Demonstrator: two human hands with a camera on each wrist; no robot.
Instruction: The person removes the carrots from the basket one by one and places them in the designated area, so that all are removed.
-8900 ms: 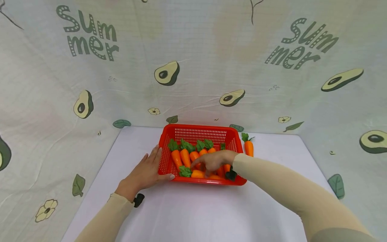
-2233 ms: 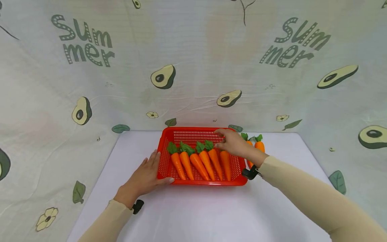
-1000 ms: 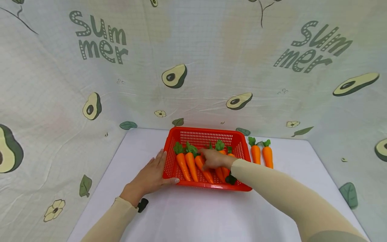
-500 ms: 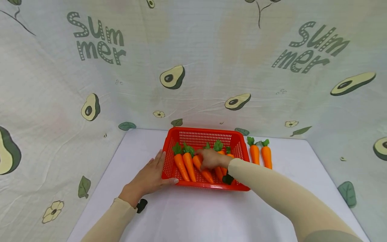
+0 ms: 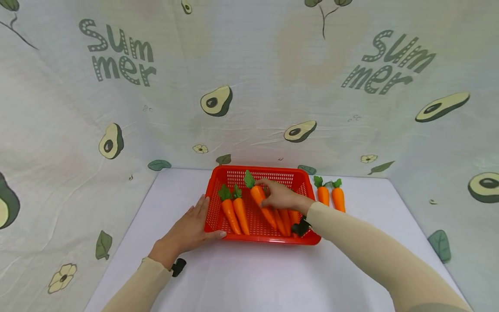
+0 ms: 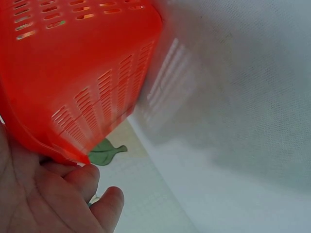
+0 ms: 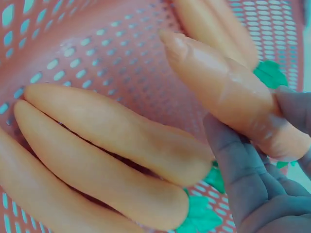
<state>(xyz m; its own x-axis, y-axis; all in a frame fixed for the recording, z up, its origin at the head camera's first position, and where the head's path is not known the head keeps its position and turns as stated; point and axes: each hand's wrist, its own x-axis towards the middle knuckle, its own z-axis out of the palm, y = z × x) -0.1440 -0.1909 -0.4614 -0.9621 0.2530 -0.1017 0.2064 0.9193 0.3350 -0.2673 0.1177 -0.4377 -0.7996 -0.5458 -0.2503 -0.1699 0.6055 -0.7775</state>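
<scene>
My right hand pinches an orange carrot with a green leafy top, holding it tilted over the red basket. The right wrist view shows the fingers and thumb around the thick end of that carrot. Two carrots lie side by side at the basket's left. Three more carrots lie at its right, partly hidden in the head view by my right hand and wrist. My left hand rests with straight fingers along the basket's left rim, thumb on the front rim.
Two carrots lie on the white table just right of the basket, their lower ends behind the right forearm. A printed cloth with avocados hangs behind and at both sides.
The right hand has lifted a carrot from the basket's middle. Compared with the oldest frame, a second carrot lies outside on the right. The crosswise front carrot is gone. The left hand stays put.
</scene>
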